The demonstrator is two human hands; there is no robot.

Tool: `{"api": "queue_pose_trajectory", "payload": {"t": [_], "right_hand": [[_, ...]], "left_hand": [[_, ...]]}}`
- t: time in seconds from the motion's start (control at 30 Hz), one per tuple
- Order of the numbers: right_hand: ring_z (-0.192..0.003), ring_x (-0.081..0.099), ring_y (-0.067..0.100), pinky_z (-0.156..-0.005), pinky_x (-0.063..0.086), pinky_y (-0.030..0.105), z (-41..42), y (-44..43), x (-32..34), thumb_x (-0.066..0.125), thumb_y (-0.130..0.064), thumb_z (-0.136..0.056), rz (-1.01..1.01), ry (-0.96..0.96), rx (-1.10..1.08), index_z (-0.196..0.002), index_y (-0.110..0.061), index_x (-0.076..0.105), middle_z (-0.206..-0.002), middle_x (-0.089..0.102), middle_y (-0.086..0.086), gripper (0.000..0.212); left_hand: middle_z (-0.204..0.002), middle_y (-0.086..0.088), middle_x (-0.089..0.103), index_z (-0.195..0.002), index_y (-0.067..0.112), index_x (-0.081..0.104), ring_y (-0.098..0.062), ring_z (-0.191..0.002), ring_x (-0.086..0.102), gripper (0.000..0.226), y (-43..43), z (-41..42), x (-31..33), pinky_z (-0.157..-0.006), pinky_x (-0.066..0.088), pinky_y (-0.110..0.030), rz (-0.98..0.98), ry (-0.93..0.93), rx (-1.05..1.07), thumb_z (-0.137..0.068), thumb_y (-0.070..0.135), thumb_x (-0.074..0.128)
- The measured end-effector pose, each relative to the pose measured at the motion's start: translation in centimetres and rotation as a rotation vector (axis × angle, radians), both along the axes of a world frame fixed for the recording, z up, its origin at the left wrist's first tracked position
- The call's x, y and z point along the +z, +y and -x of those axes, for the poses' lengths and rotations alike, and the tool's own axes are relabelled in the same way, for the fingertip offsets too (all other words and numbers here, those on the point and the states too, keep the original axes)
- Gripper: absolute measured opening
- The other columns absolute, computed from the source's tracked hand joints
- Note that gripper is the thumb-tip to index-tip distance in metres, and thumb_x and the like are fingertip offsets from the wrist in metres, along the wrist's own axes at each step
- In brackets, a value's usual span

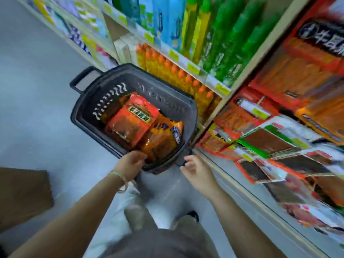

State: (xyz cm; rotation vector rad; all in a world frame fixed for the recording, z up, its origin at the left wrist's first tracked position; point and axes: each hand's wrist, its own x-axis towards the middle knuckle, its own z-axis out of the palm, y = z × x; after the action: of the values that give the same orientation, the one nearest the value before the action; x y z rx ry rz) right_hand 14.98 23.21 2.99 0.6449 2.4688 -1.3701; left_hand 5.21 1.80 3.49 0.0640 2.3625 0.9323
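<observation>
A dark grey shopping basket (79, 118) stands on the pale floor (37, 94) of a shop aisle, just ahead of the person's feet and close against the shelving on the right. Its long pull handle (83, 79) sticks out from the far end. Inside, a red snack packet (132, 118) lies on top, tilted. An orange snack packet (162, 140) lies under it and toward the near right corner.

The left hand (131, 162) is at the basket's near rim, back of the hand up. Its fingers bend over the edge and down against the near end of the orange packet. Motion blur hides whether they grip the rim, grip the packet or only touch. A thin bracelet (119, 176) circles that wrist.

The right hand (195, 170) is open and holds nothing, with loosely spread fingers. It hovers just beside the basket's near right corner, outside the rim, its fingertips close to a dark fitting there. I cannot tell whether they touch it.

On the shelves to the right stand orange-capped bottles (176, 71) low down and green bottles (232, 43) above. Red packets (297, 71) hang further right. A brown shape (22, 192) lies on the floor at the left.
</observation>
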Motion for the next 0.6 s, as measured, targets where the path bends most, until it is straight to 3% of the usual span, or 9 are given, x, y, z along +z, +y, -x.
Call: {"api": "queue_pose_trajectory", "payload": {"t": [0.17,0.3,0.4,0.5,0.6], "right_hand": [[-0.067,0.053,-0.002,-0.067,0.040,0.008,9.4,-6.6,-3.1,0.064,-0.027,-0.087,0.061,-0.052,-0.003,-0.117,-0.021,0.056,-0.090,0.058,-0.009,0.031],[-0.081,0.059,0.005,-0.078,0.051,0.028,16.0,-10.6,-6.8,0.060,-0.037,-0.089,0.093,-0.210,0.009,-0.121,-0.027,0.052,-0.092,0.059,-0.014,0.034],[-0.085,0.060,0.011,-0.079,0.050,0.030,19.8,-12.5,-10.8,0.060,-0.038,-0.090,0.067,-0.306,-0.024,-0.124,-0.024,0.051,-0.089,0.058,-0.014,0.038],[-0.079,0.056,0.009,-0.066,0.046,0.022,22.4,-13.5,-14.8,0.060,-0.039,-0.090,0.044,-0.371,-0.101,-0.129,-0.019,0.049,-0.086,0.054,-0.014,0.045],[-0.071,0.050,0.006,-0.055,0.035,0.017,24.3,-14.0,-18.0,0.062,-0.041,-0.088,0.080,-0.453,-0.284,-0.132,-0.013,0.046,-0.090,0.056,-0.004,0.054]], "left_hand": [[-0.096,0.001,0.065,-0.106,0.017,0.066,-0.020,-0.096,0.062,0.021,-4.3,9.0,-2.9,-0.080,0.044,-0.021,0.014,-0.096,-0.086,-0.090,0.011,0.053],[-0.096,0.009,0.063,-0.098,0.024,0.066,-0.012,-0.093,0.061,0.021,-6.4,16.1,-5.9,-0.081,0.044,-0.021,0.027,-0.144,-0.141,-0.087,0.014,0.052],[-0.101,0.007,0.066,-0.084,0.030,0.057,-0.013,-0.097,0.060,0.015,-7.4,20.7,-9.3,-0.085,0.045,-0.022,0.052,-0.168,-0.114,-0.087,0.016,0.053],[-0.089,0.015,0.060,-0.097,0.026,0.062,-0.007,-0.082,0.055,0.011,-8.2,24.1,-12.4,-0.064,0.036,-0.007,0.104,-0.195,-0.134,-0.090,0.025,0.052],[-0.098,0.005,0.063,-0.109,0.023,0.062,-0.012,-0.087,0.057,0.020,-8.4,26.0,-15.0,-0.070,0.037,-0.014,0.092,-0.270,-0.078,-0.090,0.025,0.055]]}}
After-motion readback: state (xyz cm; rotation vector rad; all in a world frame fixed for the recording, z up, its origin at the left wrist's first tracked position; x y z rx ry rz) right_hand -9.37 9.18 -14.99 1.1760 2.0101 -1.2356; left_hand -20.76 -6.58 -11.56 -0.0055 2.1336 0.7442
